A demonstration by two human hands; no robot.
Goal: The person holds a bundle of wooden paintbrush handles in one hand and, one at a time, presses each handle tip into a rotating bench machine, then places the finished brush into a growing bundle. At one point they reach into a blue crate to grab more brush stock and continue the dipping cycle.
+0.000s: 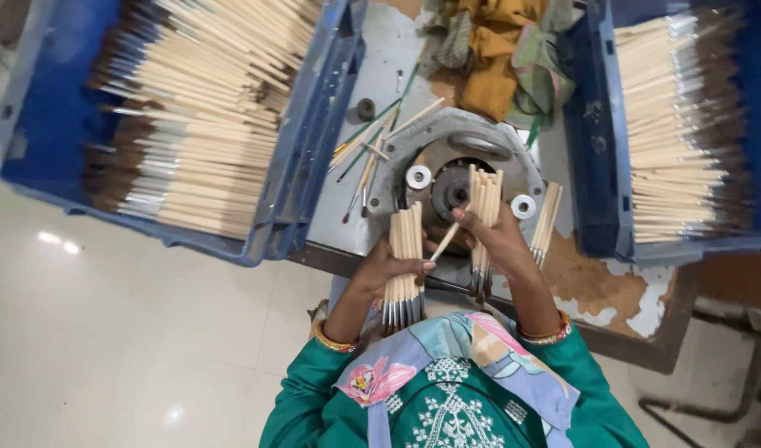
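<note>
Nearest, a bundle of pale wooden brush handles (404,264) is clasped in the left hand (386,267); another bundle (483,224) and, apparently, one pinched handle (445,241) are gripped by the right hand (498,241) over the grey metal machine (472,137); ends are best kept level.

Blue crates (302,166) flank machine (488,145); cloth heap (497,50) behind.

Work zone tight. Left blue crate (297,166) and right blue crate (596,158), both packed with brushes, wall in the grey machine plate (447,133) on either side. Loose brushes (368,158) litter the plate's left part; small bundle (546,220) lies on its right edge. Crumpled cloths (497,50) block the far end. Open lane only between the crates (narrow). White floor (107,348) at left is free.
</note>
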